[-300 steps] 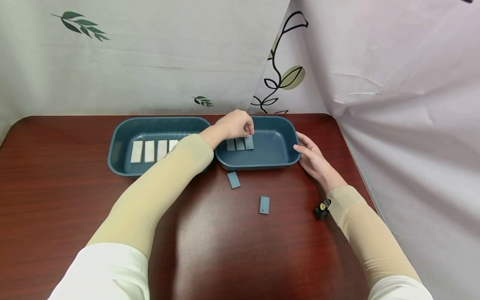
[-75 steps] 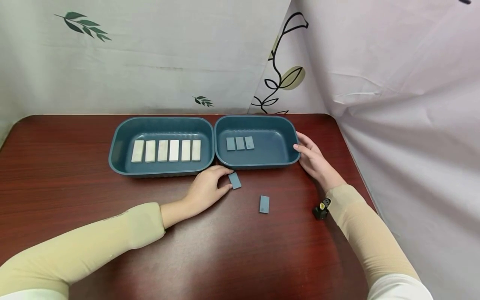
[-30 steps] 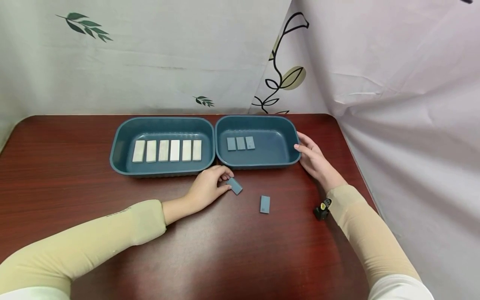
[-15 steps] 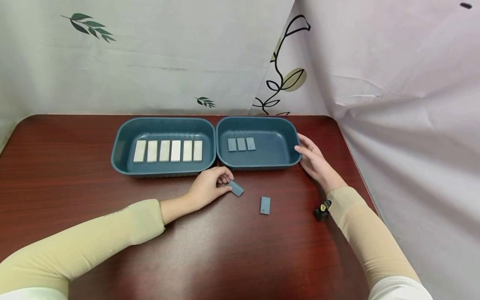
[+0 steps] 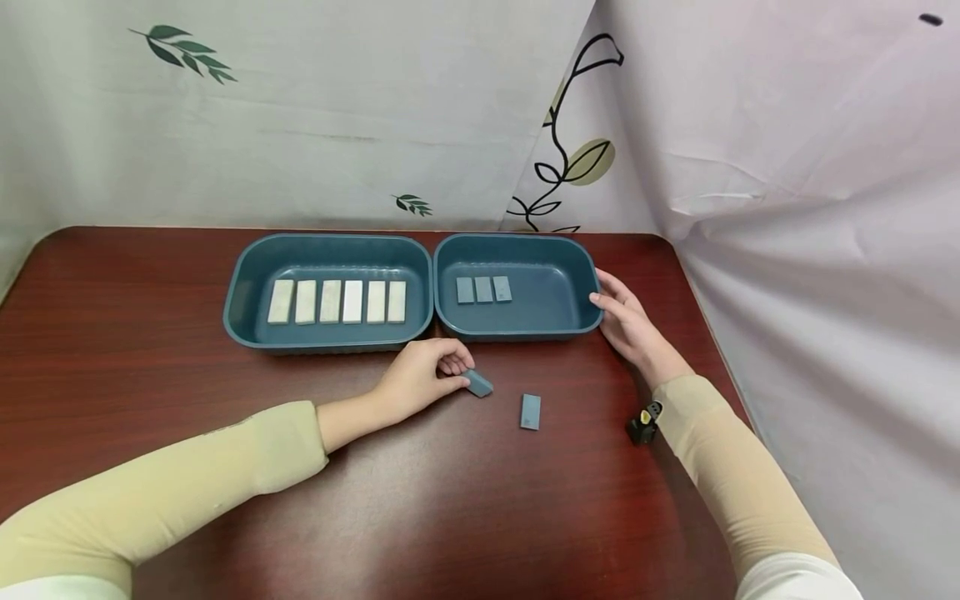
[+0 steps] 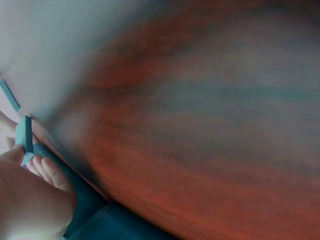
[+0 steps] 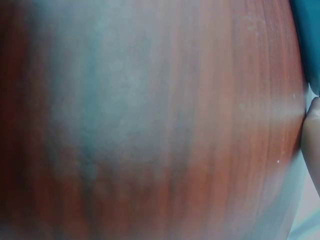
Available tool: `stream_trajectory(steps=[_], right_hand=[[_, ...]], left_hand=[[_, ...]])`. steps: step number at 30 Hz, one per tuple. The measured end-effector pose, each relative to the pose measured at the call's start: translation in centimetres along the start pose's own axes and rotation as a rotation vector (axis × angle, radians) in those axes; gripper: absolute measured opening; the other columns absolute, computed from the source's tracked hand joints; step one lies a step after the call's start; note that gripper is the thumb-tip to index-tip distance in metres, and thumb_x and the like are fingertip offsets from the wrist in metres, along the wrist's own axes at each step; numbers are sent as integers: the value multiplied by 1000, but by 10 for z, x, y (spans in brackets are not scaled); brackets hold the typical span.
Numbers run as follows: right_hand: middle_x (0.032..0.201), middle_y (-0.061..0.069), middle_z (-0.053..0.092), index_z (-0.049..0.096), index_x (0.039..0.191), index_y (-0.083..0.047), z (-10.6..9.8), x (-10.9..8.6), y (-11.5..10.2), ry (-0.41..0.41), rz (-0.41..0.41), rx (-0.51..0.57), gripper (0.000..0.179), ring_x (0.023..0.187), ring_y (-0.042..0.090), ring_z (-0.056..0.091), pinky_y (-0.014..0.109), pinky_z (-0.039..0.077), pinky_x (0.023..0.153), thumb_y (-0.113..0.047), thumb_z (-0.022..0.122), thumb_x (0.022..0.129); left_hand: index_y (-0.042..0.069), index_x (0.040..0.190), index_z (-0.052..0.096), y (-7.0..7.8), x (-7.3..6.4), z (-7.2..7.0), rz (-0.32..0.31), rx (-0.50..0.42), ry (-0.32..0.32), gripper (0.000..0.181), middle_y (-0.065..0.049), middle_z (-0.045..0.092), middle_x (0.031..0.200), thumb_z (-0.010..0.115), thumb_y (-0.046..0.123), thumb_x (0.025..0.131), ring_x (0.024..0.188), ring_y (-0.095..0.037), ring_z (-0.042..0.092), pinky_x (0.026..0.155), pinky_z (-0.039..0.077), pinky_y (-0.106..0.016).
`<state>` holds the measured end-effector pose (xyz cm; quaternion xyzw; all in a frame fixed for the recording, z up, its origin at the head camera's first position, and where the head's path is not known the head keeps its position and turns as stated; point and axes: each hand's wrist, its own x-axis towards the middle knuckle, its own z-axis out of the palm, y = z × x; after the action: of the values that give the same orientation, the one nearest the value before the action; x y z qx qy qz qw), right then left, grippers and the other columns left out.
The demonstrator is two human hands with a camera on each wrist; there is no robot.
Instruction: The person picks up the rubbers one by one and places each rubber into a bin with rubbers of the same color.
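My left hand [image 5: 423, 375] pinches a small blue-grey rectangular block [image 5: 478, 384] between thumb and fingers, tilted, in front of the two bins. In the left wrist view this block [image 6: 23, 137] stands out between thumb and fingertips. Another blue-grey block [image 5: 530, 412] lies flat on the table to the right. At the right bin [image 5: 517, 334], my right hand [image 5: 633, 329] holds the end wall, its thumb over the rim and the fingers outside. Inside that bin, three blue-grey blocks [image 5: 483, 289] lie in a row on the left side.
The left bin [image 5: 330, 345], touching the right one, holds several white blocks [image 5: 330, 302] in a row. Both bins stand at the back of the dark red wooden table [image 5: 450, 517]. Patterned white curtains [image 5: 315, 108] hang behind and to the right.
Earlier my left hand was in the right bin over a blue-grey block. It came down to the block on the table, turned it and tipped it up. My right hand stays put.
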<state>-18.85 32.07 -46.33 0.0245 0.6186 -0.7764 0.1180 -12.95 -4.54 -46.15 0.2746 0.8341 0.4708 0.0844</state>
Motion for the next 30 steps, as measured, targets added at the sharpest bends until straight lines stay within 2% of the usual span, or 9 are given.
stream_trajectory(steps=[5,10,17,27,30], right_hand=[[140,-8,58,46,150,-15,0,0,0,0,1,3,44,123,7,60,19,51,99,0,43,109],[140,-8,57,45,152,-15,0,1,0,0,-5,-8,45,122,7,60,19,51,99,0,43,110],[140,-8,57,45,152,-15,1,0,-2,2,0,1,45,122,7,60,18,51,99,0,43,110],[134,-8,62,54,142,-20,1,-2,0,-12,-21,35,40,121,7,61,19,52,97,2,43,109],[134,-8,63,54,142,-19,2,-2,0,-10,-16,36,40,120,7,61,19,52,97,2,43,109]], left_hand=[[10,97,75,7,4,-2,-4,-4,-9,17,-1,75,88,87,4,87,80,-9,67,76,58,-24],[11,99,76,18,12,-6,-20,-3,-47,15,0,76,90,87,7,89,81,-9,68,77,59,-23],[11,103,79,32,21,-14,-5,-9,-94,13,0,77,91,85,9,92,80,-8,70,77,59,-23],[9,105,82,42,37,-20,49,-42,-69,13,-2,79,94,84,9,92,83,-11,71,80,61,-26],[8,106,82,46,44,-23,44,-64,-63,14,-3,79,95,84,9,92,83,-13,71,81,61,-27]])
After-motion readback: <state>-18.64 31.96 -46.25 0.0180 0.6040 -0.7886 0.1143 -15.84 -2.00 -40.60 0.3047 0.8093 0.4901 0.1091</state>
